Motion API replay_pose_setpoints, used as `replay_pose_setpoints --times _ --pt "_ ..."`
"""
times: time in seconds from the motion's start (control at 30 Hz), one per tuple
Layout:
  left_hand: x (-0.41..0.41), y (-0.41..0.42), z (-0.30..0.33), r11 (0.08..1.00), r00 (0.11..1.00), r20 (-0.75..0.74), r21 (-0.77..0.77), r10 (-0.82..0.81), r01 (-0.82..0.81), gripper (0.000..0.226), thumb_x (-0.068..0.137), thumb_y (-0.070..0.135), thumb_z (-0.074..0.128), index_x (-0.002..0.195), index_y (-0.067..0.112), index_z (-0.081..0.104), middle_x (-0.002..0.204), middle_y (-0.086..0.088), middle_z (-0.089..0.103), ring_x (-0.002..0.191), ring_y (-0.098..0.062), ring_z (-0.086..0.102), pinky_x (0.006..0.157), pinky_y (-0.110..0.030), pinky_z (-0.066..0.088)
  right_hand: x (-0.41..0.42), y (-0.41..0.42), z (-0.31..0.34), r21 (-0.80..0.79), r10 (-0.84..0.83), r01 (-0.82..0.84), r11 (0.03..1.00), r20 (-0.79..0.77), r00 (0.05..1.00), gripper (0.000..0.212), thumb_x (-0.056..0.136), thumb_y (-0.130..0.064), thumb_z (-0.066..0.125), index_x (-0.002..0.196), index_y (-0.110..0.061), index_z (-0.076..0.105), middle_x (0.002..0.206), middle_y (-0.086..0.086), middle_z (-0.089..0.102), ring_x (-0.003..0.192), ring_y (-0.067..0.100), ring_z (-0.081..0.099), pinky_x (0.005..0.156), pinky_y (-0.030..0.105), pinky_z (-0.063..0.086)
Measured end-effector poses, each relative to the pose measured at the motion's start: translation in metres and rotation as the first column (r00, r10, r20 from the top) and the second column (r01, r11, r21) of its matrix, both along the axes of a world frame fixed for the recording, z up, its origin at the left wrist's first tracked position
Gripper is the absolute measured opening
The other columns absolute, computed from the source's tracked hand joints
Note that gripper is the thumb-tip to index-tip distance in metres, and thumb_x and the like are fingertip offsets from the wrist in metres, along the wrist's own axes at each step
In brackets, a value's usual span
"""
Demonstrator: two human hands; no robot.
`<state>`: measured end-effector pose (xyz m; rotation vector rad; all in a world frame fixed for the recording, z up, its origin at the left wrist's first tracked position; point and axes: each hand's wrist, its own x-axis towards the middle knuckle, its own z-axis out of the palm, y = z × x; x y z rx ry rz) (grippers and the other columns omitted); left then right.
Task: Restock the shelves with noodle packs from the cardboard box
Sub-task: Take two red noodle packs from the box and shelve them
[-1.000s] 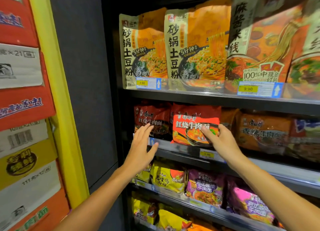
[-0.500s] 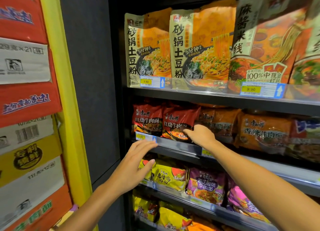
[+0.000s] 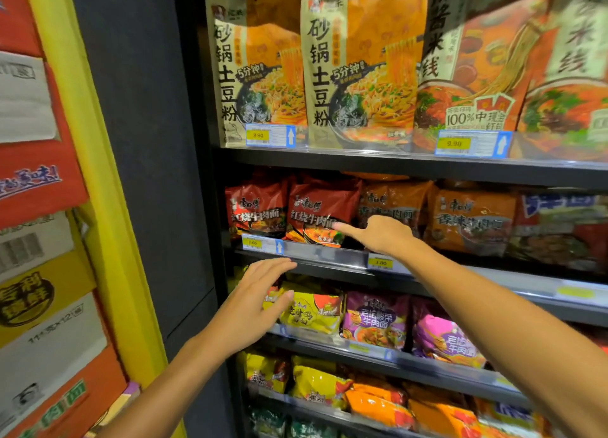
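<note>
Right hand [image 3: 383,232] now beside red pack [image 3: 317,217]

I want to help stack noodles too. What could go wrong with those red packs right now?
The second red pack leans on the first red pack and is only touched by the right hand's fingertip, so a hard poke might tip it over the shelf edge. The left hand is open in front of the yellow pack below and could bump it.
</note>
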<state>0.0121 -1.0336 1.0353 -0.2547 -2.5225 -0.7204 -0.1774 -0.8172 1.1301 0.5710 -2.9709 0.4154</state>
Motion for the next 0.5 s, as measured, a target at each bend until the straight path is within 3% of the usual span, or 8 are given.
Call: replay_pose_setpoints --times 0.1,0.2,0.33,0.43,0.5 --pt "-0.013 0.017 -0.011 0.997 0.997 0.025 -0.009 -0.07 0.07 0.047 0.1 0.043 0.05 0.146 0.037 0.04 0.148 0.025 0.037 0.142 0.007 0.023 0.115 -0.021 0.024 0.015 0.027 -0.006 -0.101 -0.037 0.025 0.995 -0.113 0.993 0.086 0.075 -0.092 0.033 0.064 -0.01 0.056 0.07 0.011 0.07 0.066 0.027 0.065 0.064 0.036 0.052" --pt "-0.03 0.043 -0.027 0.988 0.988 0.047 -0.033 -0.15 0.152 0.046 0.101 0.042 0.051 0.146 0.037 0.041 0.147 0.024 0.038 0.141 0.008 0.024 0.111 -0.008 0.017 0.04 0.064 -0.019 -0.198 -0.042 -0.007 0.98 -0.242 0.969 0.066 0.086 -0.079 0.041 0.098 -0.021 0.069 0.083 -0.005 0.07 0.083 0.017 0.064 0.068 0.034 0.051" --pt "-0.053 0.09 -0.054 0.951 0.949 0.124 -0.068 -0.291 0.3 0.048 0.1 0.044 0.051 0.146 0.032 0.043 0.145 0.018 0.043 0.139 -0.001 0.033 0.114 -0.024 0.031 0.082 0.125 -0.052 -0.263 0.0 -0.133 0.956 -0.45 0.893 0.049 0.092 -0.06 0.055 0.12 -0.021 0.065 0.114 -0.007 0.067 0.11 0.011 0.058 0.089 0.029 0.05" --pt "-0.062 0.13 -0.072 0.902 0.906 0.175 -0.134 -0.386 0.411 0.051 0.099 0.052 0.046 0.145 0.03 0.044 0.146 0.013 0.045 0.139 -0.009 0.037 0.114 -0.036 0.036 0.113 0.177 -0.086 -0.184 0.025 -0.136 0.973 -0.503 0.864 0.048 0.092 -0.054 0.058 0.12 -0.016 0.065 0.114 -0.002 0.068 0.11 0.017 0.061 0.092 0.029 0.048" --pt "-0.062 0.161 -0.079 0.87 0.881 0.2 -0.171 -0.429 0.463 0.057 0.096 0.058 0.039 0.144 0.027 0.045 0.147 0.01 0.046 0.139 -0.013 0.038 0.117 -0.034 0.031 0.134 0.219 -0.111 -0.147 0.034 -0.114 0.983 -0.459 0.888 0.05 0.092 -0.054 0.058 0.122 -0.014 0.064 0.116 0.001 0.068 0.111 0.02 0.061 0.095 0.032 0.048"
